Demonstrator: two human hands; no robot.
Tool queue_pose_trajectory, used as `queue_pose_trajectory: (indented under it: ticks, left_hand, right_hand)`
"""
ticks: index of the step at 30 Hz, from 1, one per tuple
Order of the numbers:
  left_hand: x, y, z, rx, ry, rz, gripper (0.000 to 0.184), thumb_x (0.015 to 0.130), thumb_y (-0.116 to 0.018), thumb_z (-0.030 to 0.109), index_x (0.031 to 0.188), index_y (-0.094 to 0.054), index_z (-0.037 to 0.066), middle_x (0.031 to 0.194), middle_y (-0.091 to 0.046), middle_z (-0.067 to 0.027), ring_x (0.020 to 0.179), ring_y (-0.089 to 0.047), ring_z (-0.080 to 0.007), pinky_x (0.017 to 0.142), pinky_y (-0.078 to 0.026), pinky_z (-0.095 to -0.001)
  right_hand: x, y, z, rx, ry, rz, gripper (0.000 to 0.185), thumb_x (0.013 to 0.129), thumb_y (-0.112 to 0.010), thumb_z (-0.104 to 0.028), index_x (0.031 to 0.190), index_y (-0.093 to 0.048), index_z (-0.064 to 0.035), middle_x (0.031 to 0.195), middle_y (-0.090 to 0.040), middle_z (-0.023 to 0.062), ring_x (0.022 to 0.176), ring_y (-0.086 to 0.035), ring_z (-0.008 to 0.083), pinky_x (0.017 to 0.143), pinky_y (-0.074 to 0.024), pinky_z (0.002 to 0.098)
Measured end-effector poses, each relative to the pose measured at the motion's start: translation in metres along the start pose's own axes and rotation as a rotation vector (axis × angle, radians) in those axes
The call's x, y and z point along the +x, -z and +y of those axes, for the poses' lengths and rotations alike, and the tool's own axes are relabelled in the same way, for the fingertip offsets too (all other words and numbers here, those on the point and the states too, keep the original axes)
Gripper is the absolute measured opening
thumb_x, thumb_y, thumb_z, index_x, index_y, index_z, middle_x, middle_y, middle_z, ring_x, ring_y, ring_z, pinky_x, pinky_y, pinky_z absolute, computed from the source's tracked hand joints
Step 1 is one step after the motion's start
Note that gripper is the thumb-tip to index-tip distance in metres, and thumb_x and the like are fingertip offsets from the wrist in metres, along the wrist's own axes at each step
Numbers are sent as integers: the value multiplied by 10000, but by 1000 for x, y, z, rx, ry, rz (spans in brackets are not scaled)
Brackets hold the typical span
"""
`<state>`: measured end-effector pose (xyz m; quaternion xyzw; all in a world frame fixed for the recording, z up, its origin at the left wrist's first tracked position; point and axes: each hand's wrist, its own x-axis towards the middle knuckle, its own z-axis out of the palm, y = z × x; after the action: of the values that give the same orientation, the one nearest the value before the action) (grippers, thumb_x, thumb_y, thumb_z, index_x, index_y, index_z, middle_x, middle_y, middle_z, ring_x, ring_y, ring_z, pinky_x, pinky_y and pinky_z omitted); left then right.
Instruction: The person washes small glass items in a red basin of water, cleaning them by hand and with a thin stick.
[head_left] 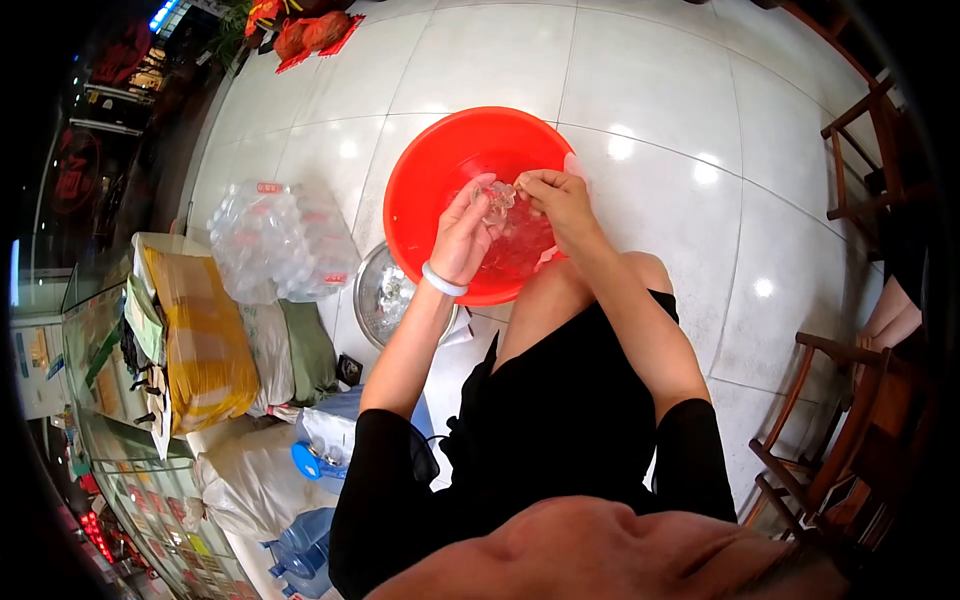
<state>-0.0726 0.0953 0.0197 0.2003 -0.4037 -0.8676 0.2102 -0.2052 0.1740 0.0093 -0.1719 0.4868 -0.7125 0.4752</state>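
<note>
In the head view, my left hand is closed around a small, clear, glass-like piece with an uneven outline. It is held above a large red basin. My right hand is pinched close to the piece's right side; a tiny brownish bit seems to be at its fingertips, too small to name. Clear material, perhaps water or more clear pieces, shows in the lower part of the basin. Beside the basin, partly behind my left forearm, stands a round metal bowl with whitish and clear bits in it.
Plastic-wrapped bottles stand left on the tiled floor. Nearby are a yellow-taped box, a sack and blue water jugs. Wooden chairs line the right, where another person's leg shows. Red bags lie far left.
</note>
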Motion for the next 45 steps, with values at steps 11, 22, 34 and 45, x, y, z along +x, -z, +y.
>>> queue_pose_trajectory:
  ticks: [11, 22, 34, 45]
  left_hand:
    - [-3, 0, 7, 484, -270, -2, 515, 730, -590, -75, 1207, -416, 17, 1154, -497, -115, 1013, -523, -182, 854, -447, -314]
    - [-6, 1, 11, 692, -504, -5, 495, 706, -650, -19, 1155, -440, -30, 1163, -482, -175, 1061, -495, -251, 928, -392, -365]
    - [-8, 36, 9, -212, 184, -65, 458, 894, -326, 450, 1075, -489, 62, 760, -542, -93, 528, -411, -121, 522, -354, -254]
    - [-2, 33, 7, -310, 271, -177, 465, 882, -326, 483, 994, -520, 76, 646, -469, -42, 466, -317, -78, 416, -264, -204]
  right_hand:
    - [-1, -1, -4, -802, 837, 51, 92, 744, -565, -98, 728, -591, -11, 663, -526, 116, 595, -532, 254, 530, -414, 314]
    - [1, 5, -18, -305, 281, 54, 154, 770, -589, -136, 774, -627, 14, 644, -575, 3, 573, -490, 69, 530, -395, 219]
    - [-2, -6, -19, -117, 319, 53, 117, 806, -565, -89, 814, -615, 16, 689, -596, 31, 499, -460, 50, 467, -373, 177]
    - [3, 1, -16, -191, 158, -207, 80, 780, -575, -47, 820, -610, 13, 730, -610, 43, 548, -485, 62, 509, -388, 191]
